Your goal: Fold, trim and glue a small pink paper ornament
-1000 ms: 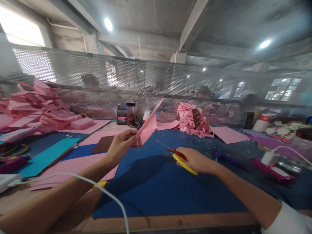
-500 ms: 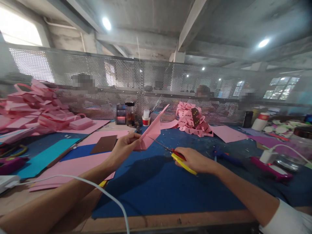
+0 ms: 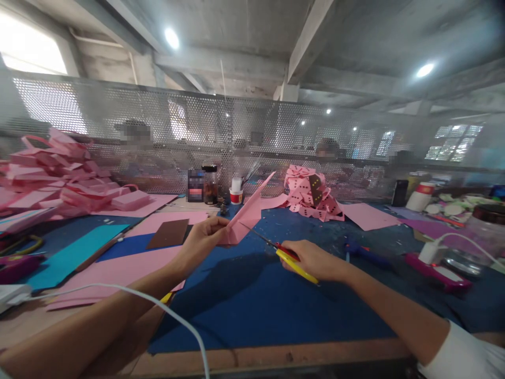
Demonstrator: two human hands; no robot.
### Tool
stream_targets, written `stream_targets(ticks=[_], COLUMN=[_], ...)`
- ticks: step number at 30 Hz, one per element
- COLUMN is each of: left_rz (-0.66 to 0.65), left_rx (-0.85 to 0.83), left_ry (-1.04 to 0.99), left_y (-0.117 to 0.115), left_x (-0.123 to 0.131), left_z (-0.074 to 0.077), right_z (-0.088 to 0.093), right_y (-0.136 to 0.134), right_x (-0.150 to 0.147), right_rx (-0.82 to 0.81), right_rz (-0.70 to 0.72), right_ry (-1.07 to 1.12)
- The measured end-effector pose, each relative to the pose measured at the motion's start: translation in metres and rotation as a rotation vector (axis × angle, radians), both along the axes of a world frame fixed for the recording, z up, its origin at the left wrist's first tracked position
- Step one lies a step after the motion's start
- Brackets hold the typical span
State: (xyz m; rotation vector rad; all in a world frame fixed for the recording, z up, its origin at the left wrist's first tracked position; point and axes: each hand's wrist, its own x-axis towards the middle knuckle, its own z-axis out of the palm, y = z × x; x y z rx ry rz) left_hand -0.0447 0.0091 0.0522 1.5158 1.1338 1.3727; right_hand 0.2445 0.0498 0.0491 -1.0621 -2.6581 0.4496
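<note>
Between the thumb and fingers of my left hand (image 3: 207, 235) is a folded sheet of pink paper (image 3: 248, 215), lifted above the blue mat (image 3: 252, 310). My right hand (image 3: 311, 259) is closed round the handles of a pair of scissors (image 3: 294, 263), yellow and red. The narrow blades point left and reach the lower right edge of the paper; whether they touch it I cannot tell. Under my left forearm lies a large pink sheet (image 3: 118, 271), with a brown piece (image 3: 169, 233) and a dark blue strip (image 3: 132, 247) beyond it.
A heap of pink paper pieces (image 3: 59, 173) fills the far left. Dotted pink pieces (image 3: 310, 192) are piled at the back. A glue gun (image 3: 363, 252) and a magenta device (image 3: 437, 272) lie right. A white cable (image 3: 173, 310) crosses my left forearm. Perforated metal panels (image 3: 260, 126) stand behind.
The pink paper has tilted a little to the right and shows slightly more of its lower face. Both hands keep their hold, and the scissors have hardly moved.
</note>
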Motion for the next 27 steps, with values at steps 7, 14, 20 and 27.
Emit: stream_targets(ticks=[7, 14, 20, 27], left_rz=[0.001, -0.007, -0.012, -0.010], left_rx=[-0.003, -0.007, -0.002, -0.015], left_ry=[-0.002, -0.011, -0.015, -0.034], left_y=[-0.0007, -0.0008, 0.0003, -0.0021], left_x=[0.0000, 0.0011, -0.0014, 0.0024], left_z=[-0.0005, -0.0002, -0.0025, 0.0007], right_z=[-0.0014, -0.0006, 0.0001, 0.0001], right_y=[0.0009, -0.0001, 0.0003, -0.0004], right_x=[0.0003, -0.0001, -0.0013, -0.0014], right_rx=[-0.007, 0.009, 0.013, 0.002], right_rz=[0.005, -0.007, -0.016, -0.027], right_ry=[0.011, 0.003, -0.012, -0.005])
